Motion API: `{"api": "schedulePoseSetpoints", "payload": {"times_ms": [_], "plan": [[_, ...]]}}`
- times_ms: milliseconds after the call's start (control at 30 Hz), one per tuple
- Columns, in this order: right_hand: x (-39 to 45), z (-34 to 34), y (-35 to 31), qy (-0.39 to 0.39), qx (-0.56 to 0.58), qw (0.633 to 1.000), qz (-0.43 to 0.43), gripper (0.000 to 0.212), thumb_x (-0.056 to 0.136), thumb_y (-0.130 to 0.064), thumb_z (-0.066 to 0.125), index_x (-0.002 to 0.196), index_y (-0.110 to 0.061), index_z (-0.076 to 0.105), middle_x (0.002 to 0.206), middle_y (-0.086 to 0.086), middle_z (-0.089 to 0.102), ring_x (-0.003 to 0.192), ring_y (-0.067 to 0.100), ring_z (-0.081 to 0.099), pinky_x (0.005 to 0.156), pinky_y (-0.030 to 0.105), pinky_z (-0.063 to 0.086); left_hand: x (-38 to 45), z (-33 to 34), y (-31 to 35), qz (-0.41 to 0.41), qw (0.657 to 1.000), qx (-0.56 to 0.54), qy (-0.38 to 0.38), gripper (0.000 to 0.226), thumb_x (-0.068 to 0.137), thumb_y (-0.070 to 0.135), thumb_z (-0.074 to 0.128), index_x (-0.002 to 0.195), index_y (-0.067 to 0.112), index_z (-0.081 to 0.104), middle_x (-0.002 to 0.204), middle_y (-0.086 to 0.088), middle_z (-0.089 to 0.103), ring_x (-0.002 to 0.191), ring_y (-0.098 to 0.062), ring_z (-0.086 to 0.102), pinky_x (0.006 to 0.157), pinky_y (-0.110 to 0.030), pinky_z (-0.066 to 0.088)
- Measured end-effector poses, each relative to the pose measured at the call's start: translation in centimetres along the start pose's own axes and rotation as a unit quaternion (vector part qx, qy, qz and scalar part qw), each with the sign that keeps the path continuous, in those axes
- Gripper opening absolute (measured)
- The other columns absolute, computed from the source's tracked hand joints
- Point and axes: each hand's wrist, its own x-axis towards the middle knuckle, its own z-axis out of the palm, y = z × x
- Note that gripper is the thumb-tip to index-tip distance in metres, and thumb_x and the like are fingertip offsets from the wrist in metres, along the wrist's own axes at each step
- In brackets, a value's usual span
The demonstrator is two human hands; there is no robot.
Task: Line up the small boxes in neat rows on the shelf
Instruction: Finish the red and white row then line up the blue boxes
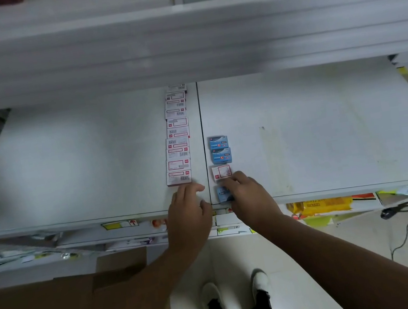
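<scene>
Two hands: right hand (247,195) gripping a blue box (223,194), left hand (189,210) loosely open by white-and-red boxes (177,142).

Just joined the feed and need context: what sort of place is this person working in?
Probably a shop or stockroom. A white shelf holds small retail boxes, a long row of white-and-red boxes and some blue boxes; its front edge carries price-tag strips, and packaged goods sit on the shelf below.

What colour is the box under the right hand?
Blue, seen in the head view: the box lies beneath the right hand.
</scene>
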Motion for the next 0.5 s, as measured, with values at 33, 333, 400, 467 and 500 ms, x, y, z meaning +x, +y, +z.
{"api": "schedulePoseSetpoints", "payload": {"times_ms": [33, 333, 400, 467, 500], "plan": [[0.0, 0.2, 0.0, 0.013, 0.004, 1.000, 0.003, 0.059, 0.091, -0.011, 0.074, 0.145, -0.022, 0.051, 0.143, 0.008, 0.054, 0.124, 0.031, 0.058, 0.098, 0.042, 0.058, -0.2, 0.1, 0.2, -0.006, 1.000, -0.006, 0.008, 0.028, 0.092, 0.008, 0.067, 0.119, 0.016, 0.066, 0.123, -0.001, 0.068, 0.111, -0.020, 0.065, 0.092, -0.036, 0.058], [-2.9, 0.6, -0.8, 0.157, 0.285, 0.934, 0.148, 0.050, 0.097, -0.030, 0.069, 0.143, -0.031, 0.049, 0.137, -0.011, 0.052, 0.123, 0.008, 0.056, 0.093, 0.022, 0.055, -0.7, 1.7, 2.1, -0.202, 0.939, -0.277, 0.019, 0.036, 0.107, 0.011, 0.057, 0.142, 0.020, 0.056, 0.135, 0.008, 0.064, 0.126, -0.007, 0.061, 0.100, -0.016, 0.051], [-3.2, 0.2, -1.6, 0.144, 0.461, 0.849, 0.214, 0.046, 0.105, -0.033, 0.058, 0.150, -0.033, 0.045, 0.143, -0.015, 0.052, 0.125, -0.004, 0.055, 0.085, 0.011, 0.053, -0.6, 2.1, 2.8, -0.229, 0.908, -0.349, 0.016, 0.045, 0.112, 0.019, 0.051, 0.157, 0.023, 0.046, 0.150, 0.012, 0.054, 0.137, 0.000, 0.052, 0.095, -0.004, 0.045], [-3.2, 0.1, -1.9, 0.117, 0.526, 0.807, 0.244, 0.047, 0.110, -0.036, 0.045, 0.157, -0.033, 0.038, 0.154, -0.017, 0.047, 0.126, -0.013, 0.050, 0.085, 0.005, 0.047, -0.4, 2.8, 3.5, -0.253, 0.877, -0.408, 0.011, 0.049, 0.114, 0.029, 0.046, 0.163, 0.027, 0.038, 0.160, 0.014, 0.044, 0.145, -0.004, 0.044, 0.093, -0.002, 0.045], [-3.0, 0.3, -2.0, 0.105, 0.542, 0.797, 0.245, 0.048, 0.111, -0.037, 0.041, 0.159, -0.033, 0.035, 0.158, -0.017, 0.043, 0.130, -0.010, 0.047, 0.092, 0.007, 0.045, -0.2, 3.3, 3.8, -0.266, 0.861, -0.434, 0.008, 0.051, 0.114, 0.034, 0.045, 0.164, 0.029, 0.036, 0.162, 0.014, 0.041, 0.148, -0.006, 0.041, 0.095, -0.006, 0.048]]}}
